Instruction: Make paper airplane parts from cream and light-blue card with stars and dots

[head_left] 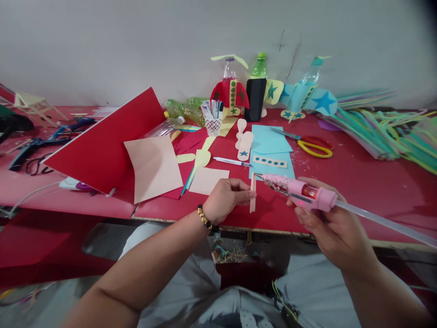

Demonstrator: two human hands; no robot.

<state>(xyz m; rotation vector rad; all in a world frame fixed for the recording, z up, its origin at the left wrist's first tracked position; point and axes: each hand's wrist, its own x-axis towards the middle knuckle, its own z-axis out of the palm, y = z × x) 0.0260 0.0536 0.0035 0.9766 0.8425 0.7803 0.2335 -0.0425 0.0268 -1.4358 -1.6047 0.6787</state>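
Observation:
Between the thumb and fingers of my left hand [229, 200] is a narrow folded strip of pale paper [253, 200], held upright over the red table. My right hand [329, 223] is wrapped round a pink glue gun [300, 192] with a long clear glue stick coming out of its back. The gun's nozzle is at the top end of the strip; whether it touches cannot be made out. Behind them lie light blue paper sheets [271, 139], a dotted pale strip [269, 161] and a white marker [232, 161].
Bottle planes [230, 91] stand along the wall, with a cup of pens [212, 125] in front. Yellow-and-red-handled scissors [314, 148] lie at right, near bundled coloured straws [372, 132]. A large red board [109, 136] leans at left beside a beige sheet [153, 168].

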